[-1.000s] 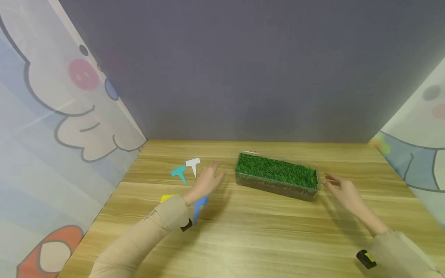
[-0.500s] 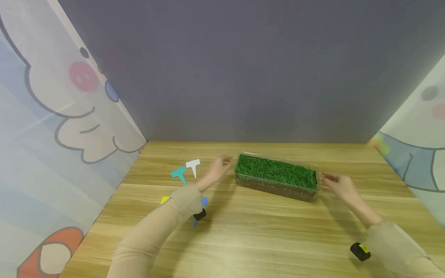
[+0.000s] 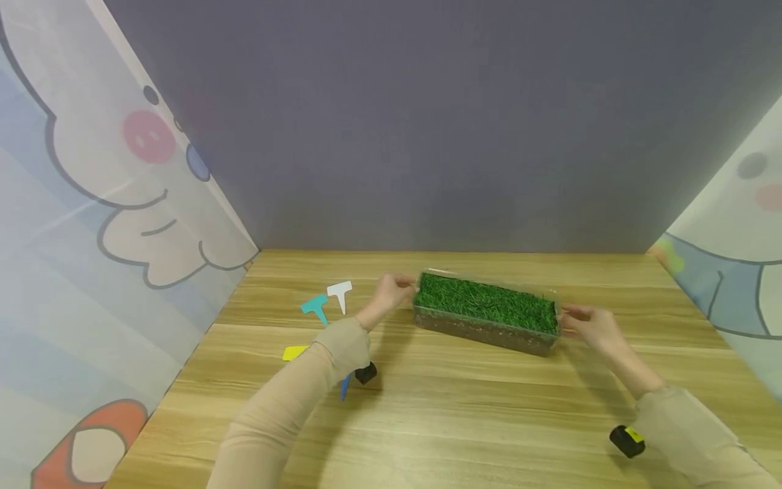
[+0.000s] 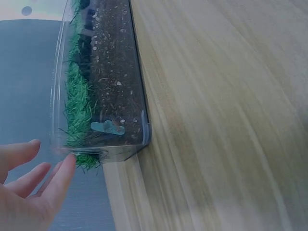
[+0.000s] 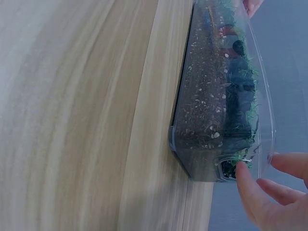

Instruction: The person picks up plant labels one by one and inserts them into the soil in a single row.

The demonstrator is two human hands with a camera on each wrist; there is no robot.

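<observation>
A long clear plastic box (image 3: 485, 327) holds dark soil topped with green artificial grass (image 3: 485, 300), and stands slightly aslant on the table. At its left end is my left hand (image 3: 391, 293). One fingertip lies at the end rim in the left wrist view, while the upper finger stays apart from it. My right hand (image 3: 595, 327) reaches the opposite end; in the right wrist view a fingertip (image 5: 243, 173) appears to touch the end wall by a moulded recess, and another is near the rim. The fingers of both hands look extended rather than wrapped around the box.
Left of the box lie T-shaped plant labels: white (image 3: 339, 292), teal (image 3: 314, 305), yellow (image 3: 294, 352) and blue (image 3: 345, 387), the last two partly behind the left sleeve. A grey wall (image 3: 452, 136) rises behind the wooden table (image 3: 476, 407); cartoon-printed cloth hangs at both sides.
My left hand has moved right, from beside the labels to the box's left end. My right hand has come slightly left, up to the right end. The box has stayed about where it was.
</observation>
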